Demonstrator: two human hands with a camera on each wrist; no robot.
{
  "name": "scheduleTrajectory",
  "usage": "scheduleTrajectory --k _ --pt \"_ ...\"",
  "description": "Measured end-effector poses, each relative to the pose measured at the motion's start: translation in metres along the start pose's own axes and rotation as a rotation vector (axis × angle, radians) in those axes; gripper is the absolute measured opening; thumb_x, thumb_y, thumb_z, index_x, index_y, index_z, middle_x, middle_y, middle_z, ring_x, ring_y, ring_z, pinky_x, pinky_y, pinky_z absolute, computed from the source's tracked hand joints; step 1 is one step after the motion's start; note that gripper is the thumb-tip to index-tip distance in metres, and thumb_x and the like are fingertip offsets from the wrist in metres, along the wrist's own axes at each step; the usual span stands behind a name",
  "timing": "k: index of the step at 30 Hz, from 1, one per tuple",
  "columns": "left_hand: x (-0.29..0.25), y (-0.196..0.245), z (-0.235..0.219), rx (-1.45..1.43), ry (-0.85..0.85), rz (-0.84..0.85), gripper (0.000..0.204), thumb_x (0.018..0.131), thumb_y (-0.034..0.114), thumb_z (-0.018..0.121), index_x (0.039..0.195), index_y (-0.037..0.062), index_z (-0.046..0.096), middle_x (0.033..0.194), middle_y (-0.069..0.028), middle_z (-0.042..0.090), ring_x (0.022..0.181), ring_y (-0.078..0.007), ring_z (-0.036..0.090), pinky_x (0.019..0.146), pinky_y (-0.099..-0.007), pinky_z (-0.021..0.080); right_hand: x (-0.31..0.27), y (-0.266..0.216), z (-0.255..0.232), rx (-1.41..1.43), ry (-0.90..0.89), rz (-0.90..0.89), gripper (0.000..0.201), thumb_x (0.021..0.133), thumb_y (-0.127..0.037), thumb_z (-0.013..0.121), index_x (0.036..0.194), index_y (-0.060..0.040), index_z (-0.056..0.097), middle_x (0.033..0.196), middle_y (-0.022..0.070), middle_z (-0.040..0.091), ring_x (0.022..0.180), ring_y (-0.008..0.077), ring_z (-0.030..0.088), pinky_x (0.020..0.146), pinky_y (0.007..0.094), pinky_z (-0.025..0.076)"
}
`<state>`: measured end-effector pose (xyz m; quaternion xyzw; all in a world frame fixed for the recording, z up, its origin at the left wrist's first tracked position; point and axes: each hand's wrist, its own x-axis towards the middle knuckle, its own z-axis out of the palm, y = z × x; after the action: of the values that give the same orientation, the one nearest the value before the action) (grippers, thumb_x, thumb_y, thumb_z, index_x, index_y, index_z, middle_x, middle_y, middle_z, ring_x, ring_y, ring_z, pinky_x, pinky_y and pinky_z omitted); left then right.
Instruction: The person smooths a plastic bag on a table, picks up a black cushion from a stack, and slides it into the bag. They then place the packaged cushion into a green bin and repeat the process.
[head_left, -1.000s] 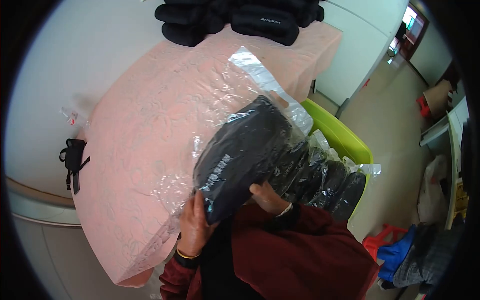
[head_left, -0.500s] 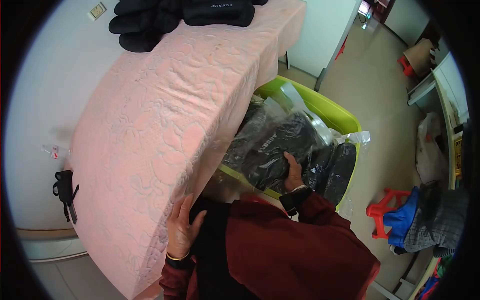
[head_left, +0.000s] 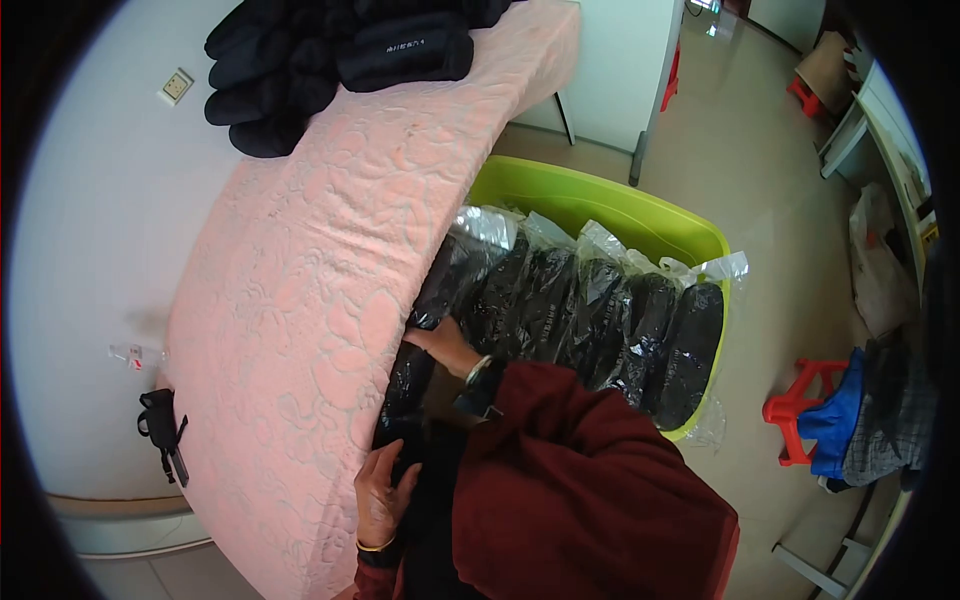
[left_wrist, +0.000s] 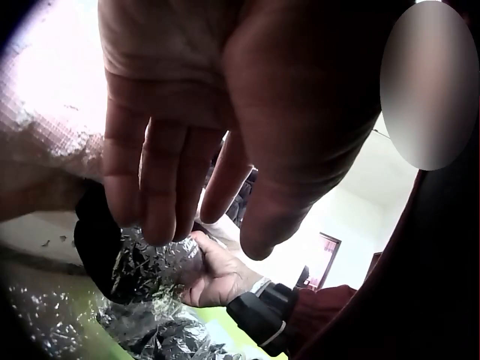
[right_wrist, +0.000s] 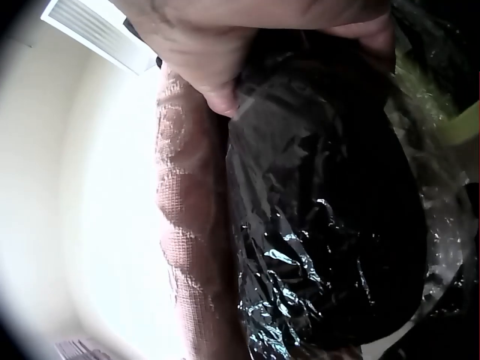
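Note:
A black cushion-like pack (head_left: 408, 385) in clear plastic stands on edge along the table's side, at the left end of the green tub. My right hand (head_left: 452, 348) grips its upper edge; in the right wrist view the thumb lies on one side and fingers on the other, over the shiny wrapped pack (right_wrist: 322, 202). Close to the pack's near end is my left hand (head_left: 380, 497), its fingers loosely extended, beside the table edge. The left wrist view shows that palm (left_wrist: 202, 82) with nothing in it.
Several similar wrapped black packs (head_left: 600, 310) stand in a row in the green tub (head_left: 600, 192). A pink quilted cover (head_left: 310, 300) drapes the table, with unwrapped black cushions (head_left: 405, 52) at its far end. A red stool (head_left: 790, 405) stands at right.
Both hands held the wrapped pack over the table at first. My left hand let go, and the right hand carried the pack over the tub, then down against the table's side.

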<state>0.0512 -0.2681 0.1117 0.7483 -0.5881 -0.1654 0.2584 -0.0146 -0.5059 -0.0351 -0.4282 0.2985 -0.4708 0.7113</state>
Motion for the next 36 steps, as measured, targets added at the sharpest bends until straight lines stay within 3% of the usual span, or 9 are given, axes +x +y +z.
scheduleTrajectory --k 3,6,9,10,17,24,26,30,36 --pt "-0.003 -0.002 -0.004 0.016 0.018 -0.041 0.043 0.077 0.004 0.079 0.117 -0.0003 0.065 0.098 -0.0166 0.068 0.086 -0.029 0.068 0.075 -0.036 0.054 -0.007 0.0 0.007 0.132 0.039 0.087 0.042 0.08 -0.015 0.08 0.116 0.0005 0.066 0.1 0.006 0.071 0.087 0.0168 0.067 0.081 0.0331 0.055" --pt "-0.006 -0.007 -0.003 0.011 -0.009 -0.063 0.042 0.077 0.004 0.079 0.117 -0.0002 0.065 0.099 -0.0164 0.068 0.087 -0.029 0.068 0.076 -0.036 0.054 -0.015 0.02 -0.029 0.244 -0.142 0.578 0.045 0.08 -0.015 0.08 0.119 0.0018 0.064 0.105 0.0077 0.071 0.09 0.0184 0.067 0.083 0.0337 0.054" --pt "-0.005 -0.013 -0.001 -0.012 -0.035 -0.072 0.042 0.077 0.003 0.079 0.117 -0.0001 0.065 0.099 -0.0163 0.069 0.088 -0.0291 0.068 0.077 -0.036 0.054 -0.042 0.026 -0.045 0.225 0.037 0.769 0.043 0.081 -0.015 0.079 0.118 0.0023 0.065 0.105 0.0087 0.07 0.091 0.0188 0.067 0.083 0.0333 0.054" --pt "-0.005 -0.016 -0.001 -0.001 -0.043 -0.059 0.042 0.078 0.003 0.079 0.117 0.0 0.065 0.099 -0.0163 0.069 0.089 -0.0293 0.069 0.078 -0.0359 0.054 -0.049 0.029 -0.049 0.224 0.036 0.769 0.043 0.081 -0.015 0.079 0.118 0.0023 0.065 0.105 0.0087 0.07 0.091 0.0188 0.067 0.083 0.0333 0.054" --pt "-0.003 -0.015 0.0 0.003 -0.044 -0.09 0.041 0.078 0.003 0.078 0.117 0.0004 0.065 0.101 -0.0166 0.07 0.092 -0.0297 0.069 0.08 -0.0352 0.054 -0.046 0.019 -0.068 0.097 0.262 0.059 0.034 0.082 -0.012 0.077 0.111 0.0022 0.068 0.101 0.009 0.071 0.09 0.0181 0.067 0.084 0.0331 0.054" --pt "-0.009 -0.023 0.003 0.007 -0.058 -0.12 0.043 0.078 0.004 0.079 0.119 0.0011 0.065 0.101 -0.0164 0.07 0.09 -0.0282 0.069 0.079 -0.0353 0.054 0.079 0.065 -0.135 -0.005 0.25 -0.051 0.037 0.08 -0.013 0.079 0.112 0.0031 0.067 0.104 0.0091 0.071 0.091 0.0188 0.067 0.081 0.0359 0.054" --pt "-0.015 -0.029 0.007 0.001 -0.062 -0.133 0.043 0.078 0.004 0.079 0.119 0.0011 0.064 0.1 -0.0164 0.07 0.089 -0.0281 0.069 0.079 -0.0354 0.054 0.102 0.094 -0.163 -0.186 0.218 0.299 0.041 0.08 -0.017 0.08 0.114 0.0019 0.068 0.105 0.0082 0.072 0.091 0.0193 0.068 0.08 0.0373 0.054" --pt "-0.014 -0.04 0.014 -0.008 -0.073 -0.14 0.044 0.078 0.004 0.08 0.119 0.001 0.064 0.099 -0.0162 0.07 0.088 -0.028 0.069 0.077 -0.0355 0.054 0.107 0.122 -0.147 -0.133 0.209 -0.001 0.045 0.079 -0.022 0.081 0.116 -0.0009 0.067 0.106 0.0076 0.072 0.091 0.0192 0.068 0.075 0.038 0.055" --pt "-0.007 -0.047 0.018 -0.018 -0.113 -0.108 0.045 0.078 0.005 0.08 0.119 0.0011 0.064 0.098 -0.0164 0.069 0.088 -0.0288 0.069 0.077 -0.0352 0.054 0.103 0.091 -0.144 -0.264 0.16 0.174 0.049 0.078 -0.027 0.082 0.119 -0.0038 0.066 0.106 0.0077 0.072 0.09 0.0214 0.068 0.075 0.0418 0.056"
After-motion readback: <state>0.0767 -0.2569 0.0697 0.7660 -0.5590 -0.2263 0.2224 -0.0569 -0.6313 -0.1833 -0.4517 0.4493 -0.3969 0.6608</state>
